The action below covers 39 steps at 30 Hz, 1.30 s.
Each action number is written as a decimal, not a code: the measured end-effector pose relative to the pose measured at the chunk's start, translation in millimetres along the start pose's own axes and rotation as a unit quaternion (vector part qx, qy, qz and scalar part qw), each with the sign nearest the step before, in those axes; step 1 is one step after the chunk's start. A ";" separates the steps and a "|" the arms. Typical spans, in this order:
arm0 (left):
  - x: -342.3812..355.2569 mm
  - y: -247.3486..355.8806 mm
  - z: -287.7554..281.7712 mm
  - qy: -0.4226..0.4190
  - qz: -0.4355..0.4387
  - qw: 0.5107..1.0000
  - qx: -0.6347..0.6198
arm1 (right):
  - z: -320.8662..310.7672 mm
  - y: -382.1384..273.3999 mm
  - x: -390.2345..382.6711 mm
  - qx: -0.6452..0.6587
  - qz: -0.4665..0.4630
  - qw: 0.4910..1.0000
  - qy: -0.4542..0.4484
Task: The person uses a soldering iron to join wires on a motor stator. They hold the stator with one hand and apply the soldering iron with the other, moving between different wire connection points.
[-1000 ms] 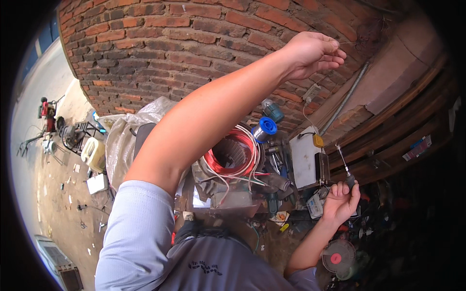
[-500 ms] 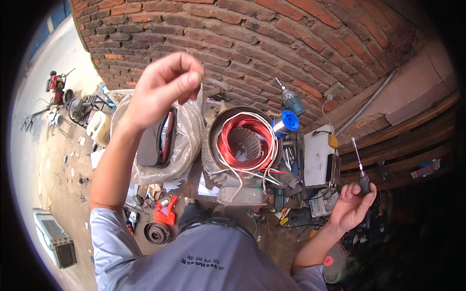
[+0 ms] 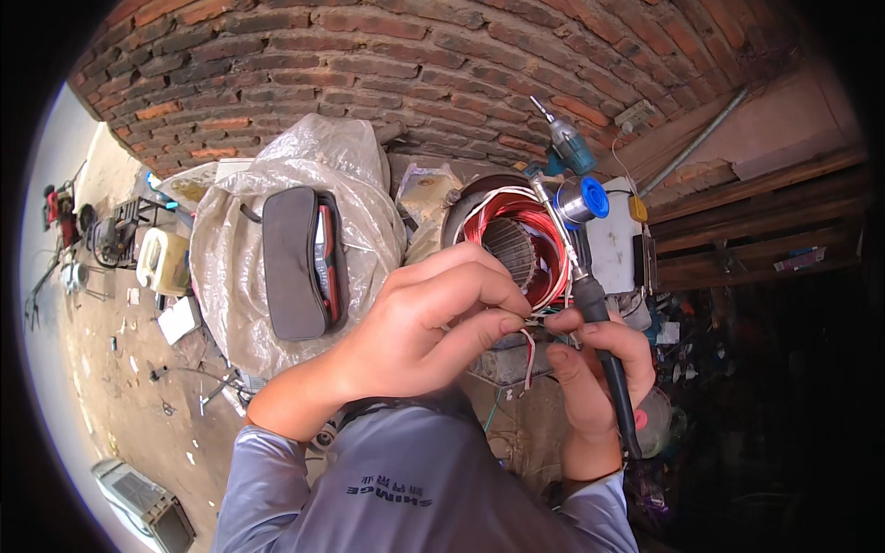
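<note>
Here, both hands meet a little right of the centre of the frame. The left hand is almost closed: its thumb and index finger are pinched together upon thin red and white wire leads, and a short part hangs below the fingertips. The right hand is half curled around a soldering iron, of which the metal shaft points to the top of the frame and the black cord goes down past the fingers. Its thumb and index finger are also near the leads, but whether they touch them I cannot tell.

Just above the hands, right of centre, there is a ring of red winding, inside a round motor housing. Beside it, to the upper right, stands a spool with blue flange, and behind this a teal power drill. At the left of centre, a dark case lies on a plastic sheet.
</note>
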<state>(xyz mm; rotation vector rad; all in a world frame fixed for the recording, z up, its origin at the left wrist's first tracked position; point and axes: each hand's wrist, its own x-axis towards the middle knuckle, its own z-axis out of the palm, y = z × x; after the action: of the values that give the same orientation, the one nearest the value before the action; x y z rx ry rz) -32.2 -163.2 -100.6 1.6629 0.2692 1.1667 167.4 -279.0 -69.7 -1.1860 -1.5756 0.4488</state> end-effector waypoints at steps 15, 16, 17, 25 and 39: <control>-29.9 -17.1 -27.1 -0.025 -0.048 0.998 0.016 | 27.8 -5.6 1.8 -0.013 0.058 0.998 0.034; -39.7 -15.6 -27.1 -0.005 -0.083 0.996 0.014 | 24.6 -2.7 7.9 -0.017 0.054 0.998 0.008; -48.8 -18.0 -27.0 0.023 -0.061 0.997 0.029 | 19.9 -1.9 13.3 -0.022 0.049 0.998 -0.019; -138.4 -43.4 3.6 0.155 -0.097 0.975 0.125 | -85.9 33.2 64.6 0.228 0.116 0.961 -0.107; -170.2 -54.6 98.8 0.333 -0.076 0.933 0.113 | -50.6 102.8 130.5 0.251 0.336 0.852 -0.314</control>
<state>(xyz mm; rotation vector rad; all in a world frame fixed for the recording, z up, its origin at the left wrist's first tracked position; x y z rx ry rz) -20.2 -312.3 -239.6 1.3508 0.9727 1.5972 266.7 -136.7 -63.9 -1.1994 -1.3623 1.7465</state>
